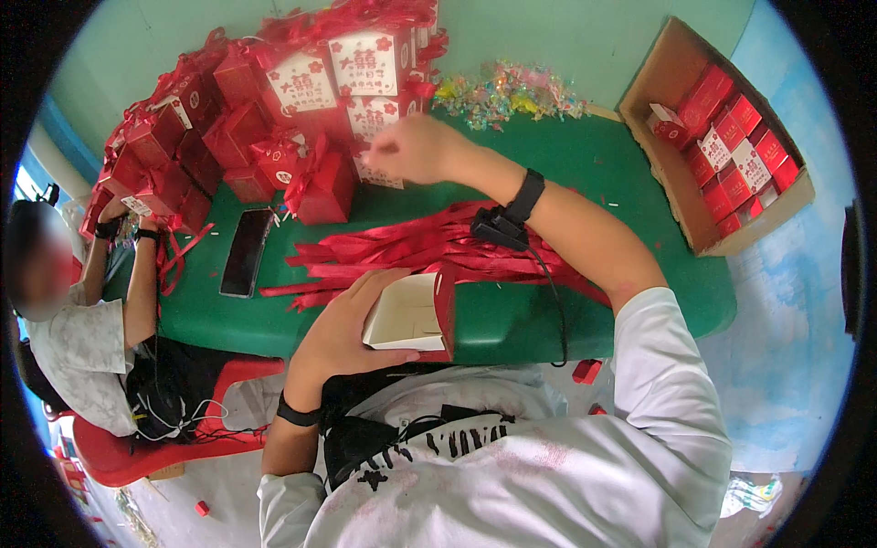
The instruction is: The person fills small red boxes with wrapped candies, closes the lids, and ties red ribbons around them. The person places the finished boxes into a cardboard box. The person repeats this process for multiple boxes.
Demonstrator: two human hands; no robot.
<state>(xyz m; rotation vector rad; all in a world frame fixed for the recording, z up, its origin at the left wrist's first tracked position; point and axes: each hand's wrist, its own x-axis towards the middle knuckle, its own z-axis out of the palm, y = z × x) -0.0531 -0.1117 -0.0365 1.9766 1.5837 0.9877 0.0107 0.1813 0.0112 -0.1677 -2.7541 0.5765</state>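
Green table point(598, 146), open red box point(408, 312) within the left grip point(336, 334)

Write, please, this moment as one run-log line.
Left hand: holding open red box | Right hand: near stacked red boxes, grip unclear | Red ribbons: on green table

Left hand point(336, 331) cupped, right hand point(422, 152) forward
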